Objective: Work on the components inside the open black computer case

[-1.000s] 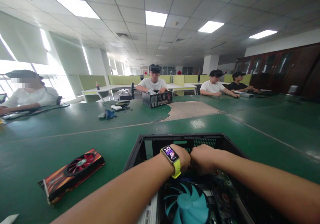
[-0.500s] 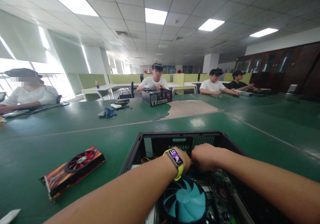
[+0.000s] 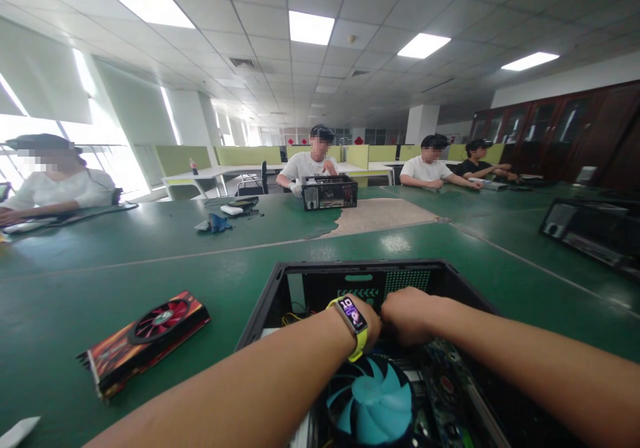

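Both my hands are inside an open black computer case [image 3: 361, 266], close together near its far wall. My left hand [image 3: 369, 316] wears a watch on a yellow-green band [image 3: 359, 349]; its fingers are hidden behind the back of the hand. Beside it, my right hand [image 3: 409, 313] is curled closed with the knuckles up, and whatever its fingertips hold is out of sight. A cooling fan with light-blue blades [image 3: 373, 398] lies just below my hands. To its right runs a circuit board [image 3: 443, 385], and yellow wires [image 3: 290, 319] show at the left.
A graphics card with a red fan [image 3: 163, 318] lies left of the case on the green table [image 3: 225, 288]. Another black case [image 3: 593, 231] stands at the right edge. Opposite, a person [image 3: 313, 161] handles a computer case [image 3: 330, 195]. Other people sit left and right.
My hands stay nearly still in the case. The person opposite and their case have shifted right, with one gloved hand now at its side. Another black case has appeared at the right edge.
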Demonstrator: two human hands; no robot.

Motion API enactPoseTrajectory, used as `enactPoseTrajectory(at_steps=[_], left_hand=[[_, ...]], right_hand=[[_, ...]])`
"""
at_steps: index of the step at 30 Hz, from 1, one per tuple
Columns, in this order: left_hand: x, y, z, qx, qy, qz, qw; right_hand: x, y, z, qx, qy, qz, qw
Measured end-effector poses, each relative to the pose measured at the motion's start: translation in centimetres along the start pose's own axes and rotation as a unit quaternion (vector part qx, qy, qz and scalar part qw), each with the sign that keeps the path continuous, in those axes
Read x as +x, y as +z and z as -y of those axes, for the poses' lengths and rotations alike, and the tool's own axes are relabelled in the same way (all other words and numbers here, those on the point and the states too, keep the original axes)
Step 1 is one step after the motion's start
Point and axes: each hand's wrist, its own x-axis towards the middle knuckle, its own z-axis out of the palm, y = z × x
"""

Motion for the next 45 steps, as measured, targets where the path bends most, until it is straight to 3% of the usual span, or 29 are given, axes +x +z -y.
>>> enactPoseTrajectory(at_steps=[6,16,24,45], left_hand=[[-1.0,-0.8,0.0,-0.001,0.003,-0.03,1.0],[-0.5,-0.9,0.0,0.015,0.017,0.026,0.999],[-0.2,0.1,0.0,0.007,0.019,-0.047,0.999],[0.4,0.2,0.5,0.018,0.053,-0.005,0.998]], right_hand=[[0.0,0.2,-0.4,-0.002,0.009,-0.02,1.0],[0.2,0.2,-0.4,0.011,0.006,-0.013,1.0],[0.4,0.5,-0.5,0.001,0.01,-0.019,1.0],[0.2,0.3,0.0,-0.009,0.021,-0.004,1.0]])
